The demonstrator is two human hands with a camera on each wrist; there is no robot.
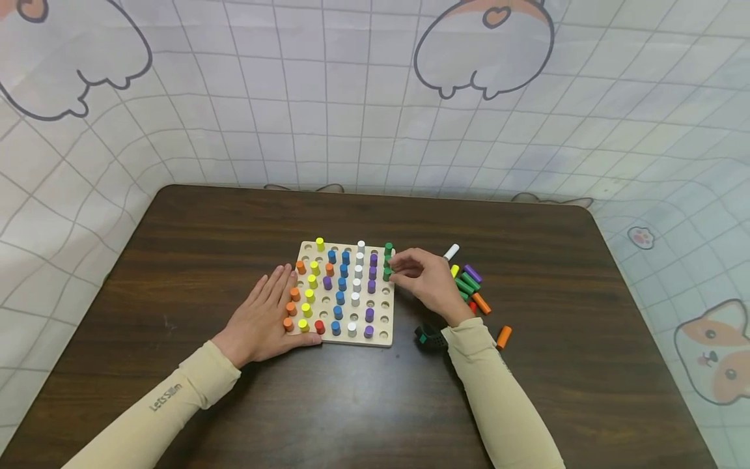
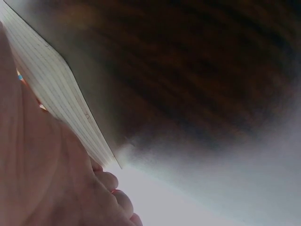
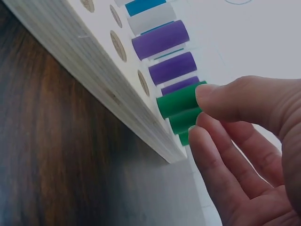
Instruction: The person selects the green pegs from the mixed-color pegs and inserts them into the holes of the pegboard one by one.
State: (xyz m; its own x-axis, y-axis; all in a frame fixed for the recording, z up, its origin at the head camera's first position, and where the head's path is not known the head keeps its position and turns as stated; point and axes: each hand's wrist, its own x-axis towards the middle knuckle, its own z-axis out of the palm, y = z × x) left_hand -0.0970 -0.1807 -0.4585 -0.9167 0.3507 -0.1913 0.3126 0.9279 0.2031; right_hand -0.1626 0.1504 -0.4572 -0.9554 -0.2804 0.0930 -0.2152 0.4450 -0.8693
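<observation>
left of centre, the left hand [image 1: 263, 322] lies straight-fingered against the pegboard [image 1: 377, 298], gripping nothing. the pegboard sits just below the frame's centre. at its right edge, a green peg [image 3: 178, 101] meets the right hand [image 1: 430, 283] at the thumb; i cannot tell whether it is pinched. loose pegs [image 1: 471, 281] lie right of centre.

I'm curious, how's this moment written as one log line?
left hand: at left edge of pegboard; right hand: at upright green peg; loose pegs: on table, right of pegboard
</observation>
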